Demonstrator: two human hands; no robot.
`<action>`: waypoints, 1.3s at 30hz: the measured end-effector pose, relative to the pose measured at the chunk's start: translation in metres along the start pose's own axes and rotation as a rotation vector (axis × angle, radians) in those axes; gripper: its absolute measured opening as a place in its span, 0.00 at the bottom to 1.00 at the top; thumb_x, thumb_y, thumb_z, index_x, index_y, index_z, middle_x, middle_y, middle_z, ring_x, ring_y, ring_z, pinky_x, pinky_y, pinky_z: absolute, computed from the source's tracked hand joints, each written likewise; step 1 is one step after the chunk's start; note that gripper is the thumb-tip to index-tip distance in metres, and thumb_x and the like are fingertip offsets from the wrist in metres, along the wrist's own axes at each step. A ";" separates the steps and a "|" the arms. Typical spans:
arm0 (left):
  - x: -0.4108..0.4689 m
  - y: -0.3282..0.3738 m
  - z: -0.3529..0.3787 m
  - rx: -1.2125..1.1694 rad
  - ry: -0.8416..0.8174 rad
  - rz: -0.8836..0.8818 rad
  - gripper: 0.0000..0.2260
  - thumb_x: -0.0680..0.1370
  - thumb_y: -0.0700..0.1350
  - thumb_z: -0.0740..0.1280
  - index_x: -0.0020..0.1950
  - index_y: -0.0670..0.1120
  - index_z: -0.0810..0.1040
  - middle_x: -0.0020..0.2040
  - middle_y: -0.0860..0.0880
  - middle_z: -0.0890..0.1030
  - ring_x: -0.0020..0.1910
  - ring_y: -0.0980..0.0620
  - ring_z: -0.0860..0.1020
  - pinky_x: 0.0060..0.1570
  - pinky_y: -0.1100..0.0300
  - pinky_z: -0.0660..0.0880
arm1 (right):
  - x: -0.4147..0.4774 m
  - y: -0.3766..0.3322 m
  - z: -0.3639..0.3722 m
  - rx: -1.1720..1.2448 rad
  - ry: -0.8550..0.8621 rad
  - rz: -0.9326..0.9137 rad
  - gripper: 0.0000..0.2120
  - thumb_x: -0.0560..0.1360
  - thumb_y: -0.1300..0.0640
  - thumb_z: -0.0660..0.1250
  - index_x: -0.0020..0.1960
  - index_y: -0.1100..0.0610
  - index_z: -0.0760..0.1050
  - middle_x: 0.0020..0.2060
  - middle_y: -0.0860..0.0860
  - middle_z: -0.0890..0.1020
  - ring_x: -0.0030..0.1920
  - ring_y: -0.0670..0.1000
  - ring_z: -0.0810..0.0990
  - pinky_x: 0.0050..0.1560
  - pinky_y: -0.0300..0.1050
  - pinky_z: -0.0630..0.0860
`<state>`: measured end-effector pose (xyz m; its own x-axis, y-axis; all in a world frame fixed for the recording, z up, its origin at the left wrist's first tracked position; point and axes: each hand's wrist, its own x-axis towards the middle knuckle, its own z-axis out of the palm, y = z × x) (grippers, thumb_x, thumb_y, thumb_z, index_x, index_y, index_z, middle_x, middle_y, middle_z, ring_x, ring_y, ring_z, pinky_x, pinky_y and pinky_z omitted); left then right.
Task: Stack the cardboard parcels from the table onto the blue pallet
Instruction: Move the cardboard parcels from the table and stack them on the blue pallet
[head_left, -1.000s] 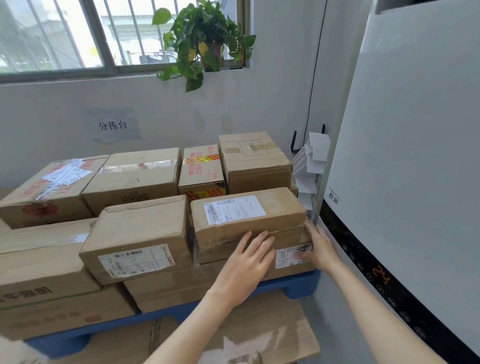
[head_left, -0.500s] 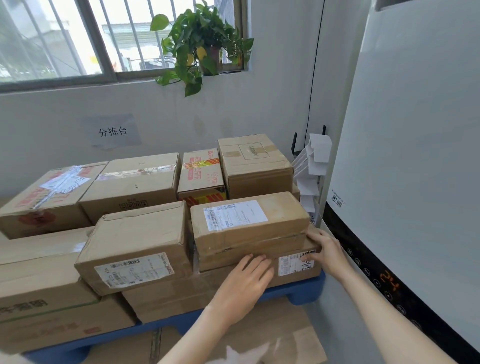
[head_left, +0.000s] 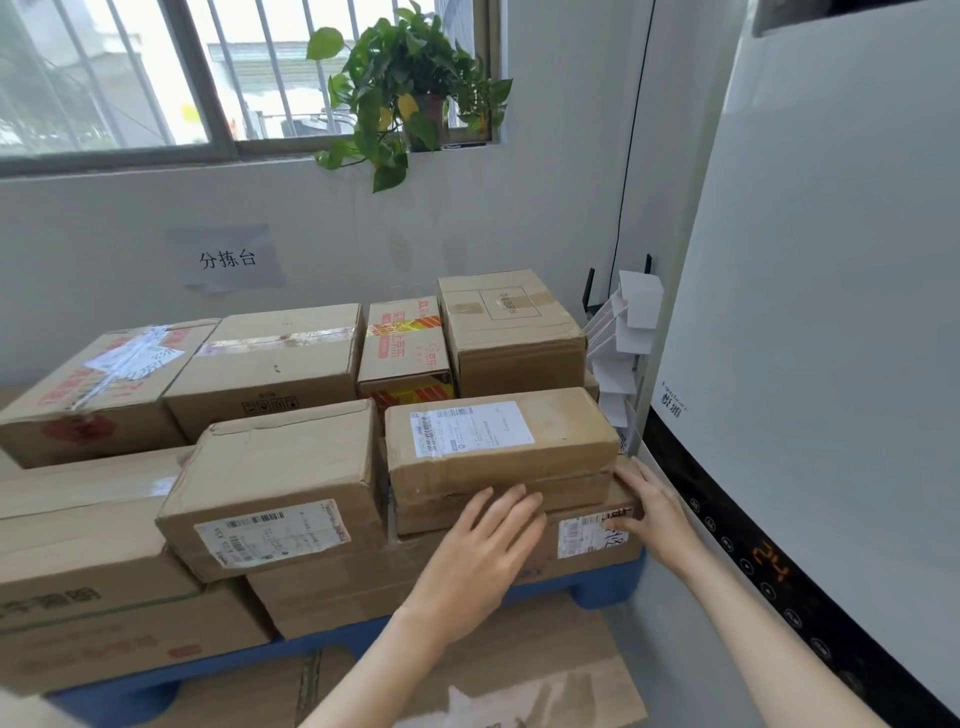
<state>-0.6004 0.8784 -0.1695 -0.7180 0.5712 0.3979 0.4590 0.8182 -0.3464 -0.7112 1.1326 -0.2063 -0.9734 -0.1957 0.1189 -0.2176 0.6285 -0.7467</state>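
Fingers (head_left: 500, 506) of the left hand (head_left: 480, 566) press straight and flat against the labelled parcel (head_left: 498, 447). Right hand (head_left: 652, 512), at its 4 o'clock, rests loose-fingered on the lower parcel (head_left: 587, 565).

**Cardboard parcels (head_left: 275, 462) crowd a blue pallet (head_left: 605, 584).**
A wide box (head_left: 332, 597) at the front right and a red-printed box (head_left: 124, 644) to its left sit directly on the deck, bearing the upper layers; the pallet itself appears to stand on flattened cardboard (head_left: 524, 660).
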 end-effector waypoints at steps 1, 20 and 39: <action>0.001 -0.005 -0.006 -0.003 0.049 -0.058 0.25 0.73 0.40 0.66 0.70 0.45 0.69 0.72 0.45 0.68 0.72 0.44 0.65 0.71 0.45 0.63 | -0.003 -0.005 -0.001 -0.007 -0.005 0.027 0.46 0.63 0.62 0.79 0.76 0.49 0.62 0.76 0.51 0.58 0.76 0.51 0.57 0.75 0.54 0.55; 0.002 -0.055 -0.048 -0.145 -0.045 -0.612 0.28 0.79 0.57 0.62 0.76 0.51 0.60 0.76 0.48 0.62 0.76 0.47 0.58 0.74 0.46 0.54 | -0.012 -0.100 -0.005 0.125 0.152 -0.061 0.46 0.65 0.48 0.78 0.76 0.45 0.56 0.72 0.50 0.64 0.71 0.52 0.63 0.70 0.54 0.63; -0.245 -0.270 -0.143 -0.395 0.213 -1.459 0.20 0.78 0.51 0.65 0.69 0.49 0.70 0.67 0.47 0.74 0.65 0.45 0.71 0.63 0.45 0.69 | 0.006 -0.343 0.176 -0.079 -0.003 -0.526 0.22 0.75 0.46 0.68 0.67 0.49 0.71 0.71 0.49 0.68 0.74 0.50 0.62 0.73 0.51 0.61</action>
<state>-0.4738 0.5269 -0.0514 -0.5829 -0.7537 0.3036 -0.4295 0.6030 0.6723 -0.6300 0.7836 -0.0642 -0.7311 -0.5020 0.4620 -0.6812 0.4994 -0.5353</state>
